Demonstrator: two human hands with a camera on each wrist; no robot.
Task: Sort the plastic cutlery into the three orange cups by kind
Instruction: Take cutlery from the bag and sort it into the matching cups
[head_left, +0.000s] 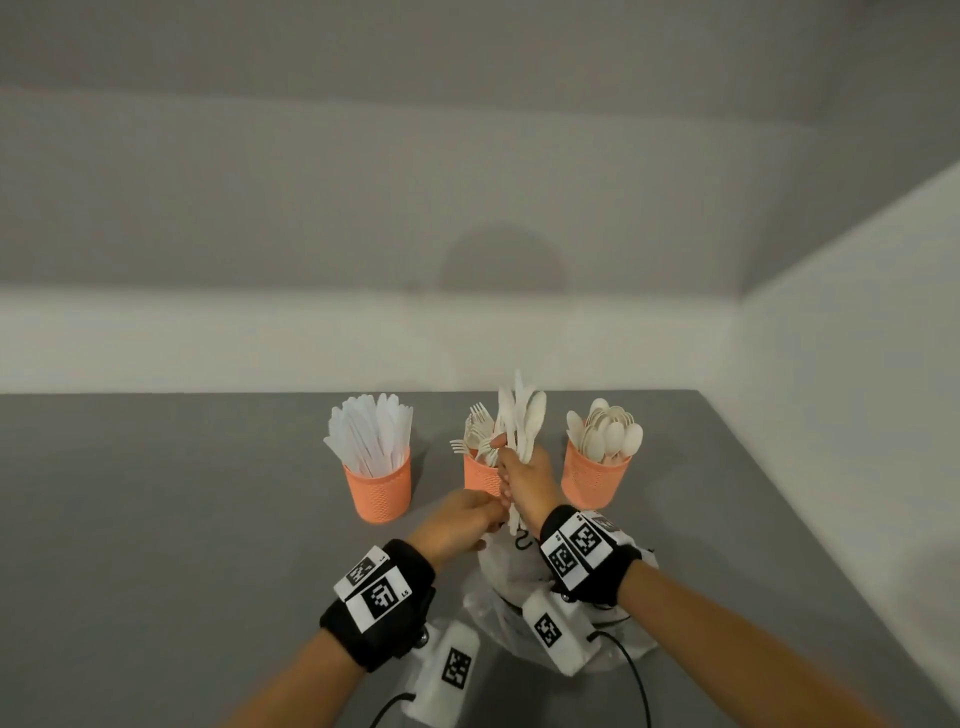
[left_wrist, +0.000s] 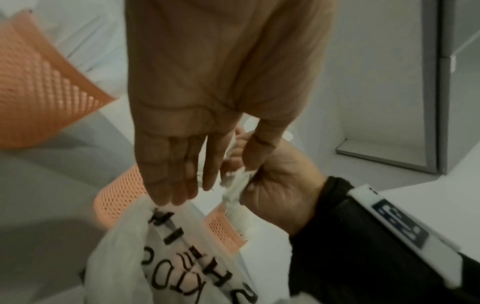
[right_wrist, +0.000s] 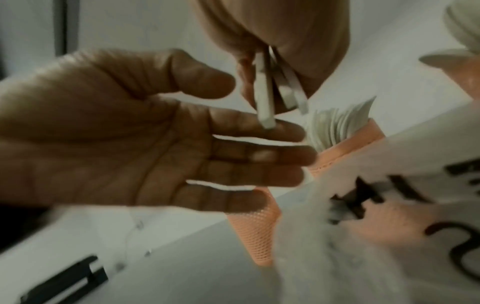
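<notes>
Your right hand (head_left: 524, 475) is closed tight around a bunch of white cutlery (head_left: 522, 421) — the tops stick up above your fist and the handles poke out below. You hold it up just in front of the middle cup (head_left: 480, 475), the one with forks. Your left hand (head_left: 460, 522) is flat and open, fingers straight, and its fingertips touch the handle ends. The left cup (head_left: 379, 488) is full of knives and the right cup (head_left: 592, 480) is full of spoons. All three stand on the gray surface (head_left: 182, 519). A white plastic bag (head_left: 511, 569) sits under your hands.
</notes>
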